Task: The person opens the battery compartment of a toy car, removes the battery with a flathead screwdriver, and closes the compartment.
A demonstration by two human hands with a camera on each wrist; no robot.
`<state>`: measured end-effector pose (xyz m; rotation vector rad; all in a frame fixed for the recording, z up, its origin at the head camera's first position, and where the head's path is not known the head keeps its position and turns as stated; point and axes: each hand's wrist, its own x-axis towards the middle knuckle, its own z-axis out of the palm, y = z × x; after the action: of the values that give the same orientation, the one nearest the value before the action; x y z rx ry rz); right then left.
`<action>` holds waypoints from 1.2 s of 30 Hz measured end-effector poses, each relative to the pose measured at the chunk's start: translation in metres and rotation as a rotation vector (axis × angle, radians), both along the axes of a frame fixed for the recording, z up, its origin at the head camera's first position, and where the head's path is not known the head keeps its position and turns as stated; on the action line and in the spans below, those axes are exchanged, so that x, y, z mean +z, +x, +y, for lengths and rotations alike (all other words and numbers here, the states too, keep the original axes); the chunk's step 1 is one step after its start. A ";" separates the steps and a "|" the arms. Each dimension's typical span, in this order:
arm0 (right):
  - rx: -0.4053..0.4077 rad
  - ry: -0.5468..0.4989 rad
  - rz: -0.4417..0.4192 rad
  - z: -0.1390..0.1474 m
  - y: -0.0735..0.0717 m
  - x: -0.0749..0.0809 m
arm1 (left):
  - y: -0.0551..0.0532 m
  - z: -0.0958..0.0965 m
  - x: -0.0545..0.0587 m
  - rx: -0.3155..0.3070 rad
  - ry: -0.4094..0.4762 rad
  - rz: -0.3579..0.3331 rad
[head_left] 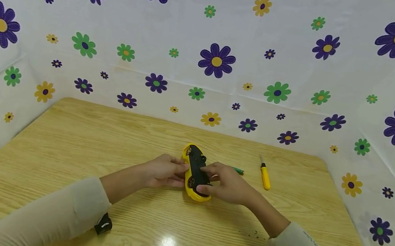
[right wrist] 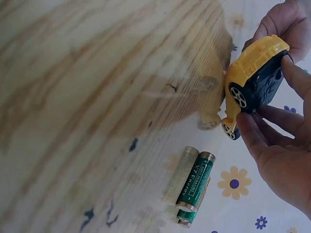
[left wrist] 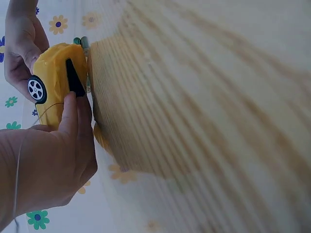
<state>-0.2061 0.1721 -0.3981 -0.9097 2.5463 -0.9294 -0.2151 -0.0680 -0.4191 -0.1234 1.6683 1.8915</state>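
A yellow toy car (head_left: pixel 188 186) with a black underside (head_left: pixel 196 166) is held on its side above the table, its base turned up and to the right. My left hand (head_left: pixel 165 173) grips the yellow body from the left, fingers along the car's side and window in the left wrist view. On the other side, my right hand (head_left: pixel 227 183) holds the car with its thumb at the near end and fingertips against the black base. Wheels (right wrist: pixel 238 96) show in the right wrist view. The right fingers partly hide the base.
Green batteries (right wrist: pixel 197 179) lie on the table (head_left: pixel 109 134) just beyond the right hand. Farther right lies a screwdriver (head_left: pixel 265 178) with a yellow handle. Small dark marks (head_left: pixel 255 236) dot the tabletop near the right sleeve. A flowered cloth (head_left: pixel 182 29) surrounds the table's back and sides.
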 end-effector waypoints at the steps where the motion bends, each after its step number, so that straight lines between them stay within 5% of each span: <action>1: 0.002 -0.012 -0.013 0.000 0.000 0.000 | 0.000 0.000 0.001 0.005 0.003 0.000; 17: -0.009 -0.179 -0.253 0.011 -0.010 -0.009 | -0.003 0.003 0.014 -0.015 0.036 0.015; 28: -0.007 -0.197 -0.291 0.016 -0.014 -0.012 | -0.019 -0.021 0.023 -0.332 -0.033 0.095; 31: -0.001 -0.196 -0.292 0.016 -0.014 -0.014 | -0.020 -0.022 0.018 -0.309 -0.038 0.117; 36: 0.009 -0.200 -0.291 0.017 -0.016 -0.015 | -0.016 -0.009 0.005 -0.185 -0.008 0.111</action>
<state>-0.2221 0.1892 -0.4136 -0.7719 2.2333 -1.2320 -0.2309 -0.0774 -0.4146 0.1308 1.6978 1.7810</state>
